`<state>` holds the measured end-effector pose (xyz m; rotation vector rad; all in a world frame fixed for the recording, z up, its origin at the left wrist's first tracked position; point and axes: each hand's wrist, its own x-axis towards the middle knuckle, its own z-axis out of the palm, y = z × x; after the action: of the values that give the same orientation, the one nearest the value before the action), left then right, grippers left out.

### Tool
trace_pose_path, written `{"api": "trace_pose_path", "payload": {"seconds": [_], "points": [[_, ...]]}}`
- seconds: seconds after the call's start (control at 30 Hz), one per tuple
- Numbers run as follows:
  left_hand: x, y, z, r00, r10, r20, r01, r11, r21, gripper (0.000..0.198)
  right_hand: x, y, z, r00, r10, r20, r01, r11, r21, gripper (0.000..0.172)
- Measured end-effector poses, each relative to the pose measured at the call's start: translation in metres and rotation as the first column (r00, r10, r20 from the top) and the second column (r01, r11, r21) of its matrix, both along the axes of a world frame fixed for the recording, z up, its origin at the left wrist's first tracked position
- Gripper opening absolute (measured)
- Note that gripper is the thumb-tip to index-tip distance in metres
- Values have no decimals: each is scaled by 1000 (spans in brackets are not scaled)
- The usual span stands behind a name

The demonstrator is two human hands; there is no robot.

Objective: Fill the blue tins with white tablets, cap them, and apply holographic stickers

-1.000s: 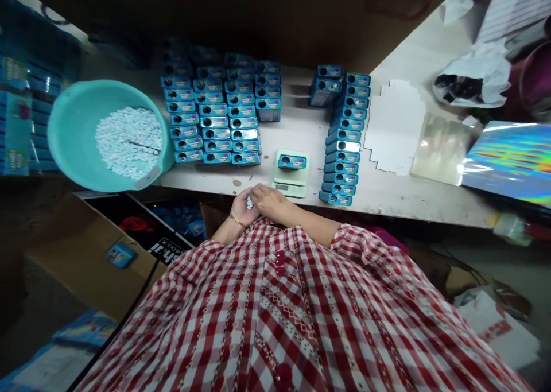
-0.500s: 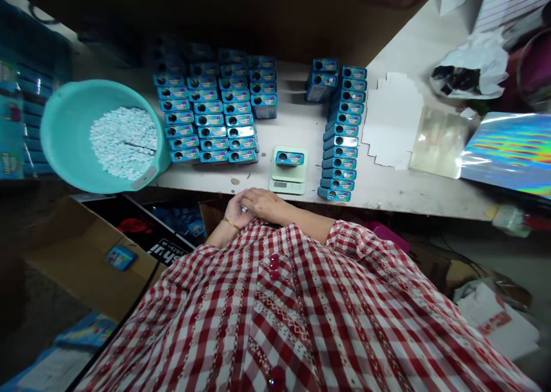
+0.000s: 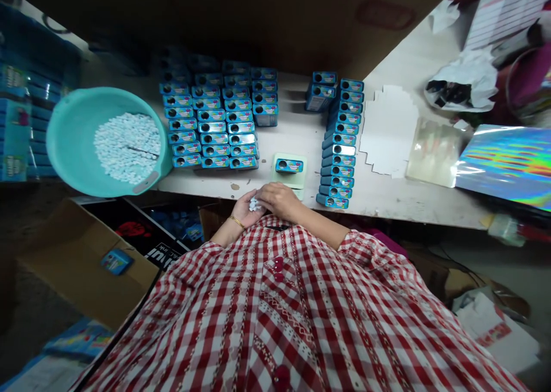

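Low at the table's front edge, my left hand (image 3: pixel 244 211) is cupped around a small heap of white candies (image 3: pixel 255 204). My right hand (image 3: pixel 278 199) lies against it from the right, its fingers bent together by the candies; what they pinch, if anything, is hidden. Just beyond my right hand, a small pale green scale (image 3: pixel 276 179) carries one blue tin (image 3: pixel 288 166) with a dark round hole in its top. My right hand covers part of the scale's front.
A turquoise tub (image 3: pixel 60 145) of white candies stands at the left. Rows of blue tins (image 3: pixel 214 128) fill the table beside it, and another column of tins (image 3: pixel 341 156) runs right of the scale. White paper (image 3: pixel 387 131) and a shiny sheet (image 3: pixel 508 162) lie farther right.
My hands have parted slightly, and more white candies show in my left palm. My right hand has shifted right, over the scale's front. The whole view has tilted a little.
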<state>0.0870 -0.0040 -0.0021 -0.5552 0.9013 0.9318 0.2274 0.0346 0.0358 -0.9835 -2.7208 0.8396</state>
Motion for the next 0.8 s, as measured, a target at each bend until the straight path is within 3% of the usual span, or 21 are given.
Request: {"api": "trace_pose_path", "payload": {"seconds": [0.07,0.1,0.17,0.23,0.37,0.53,0.63,0.73,0.8], "points": [[1,3,0,1000,-27,8,27,999,25,25,10,7,0,998,-58,-1,58,997,44,27],[0,3,0,998,-54,8,54,998,32,26,16,12,0,989,-145,27,142,986,83,32],[-3,4,1,996,-94,-5,94,995,32,25,31,25,-1,929,-344,133,322,933,162,42],[-8,3,2,995,-96,-29,96,995,16,25,45,41,-3,863,-426,271,390,903,180,45],[-21,1,5,997,-46,-60,47,999,23,25,49,84,-9,860,-353,367,330,935,127,36],[-38,-3,9,996,28,-90,-25,999,36,24,7,150,-29,880,-362,308,322,930,174,36],[-44,-5,10,993,56,-102,-53,998,30,23,-7,175,-44,895,-358,265,319,931,181,35],[-48,-7,10,993,62,-102,-60,998,22,23,10,190,-49,899,-368,238,315,920,234,33],[-49,-6,12,994,56,-90,-54,998,24,23,36,203,-48,847,-469,252,384,866,319,33]]}}
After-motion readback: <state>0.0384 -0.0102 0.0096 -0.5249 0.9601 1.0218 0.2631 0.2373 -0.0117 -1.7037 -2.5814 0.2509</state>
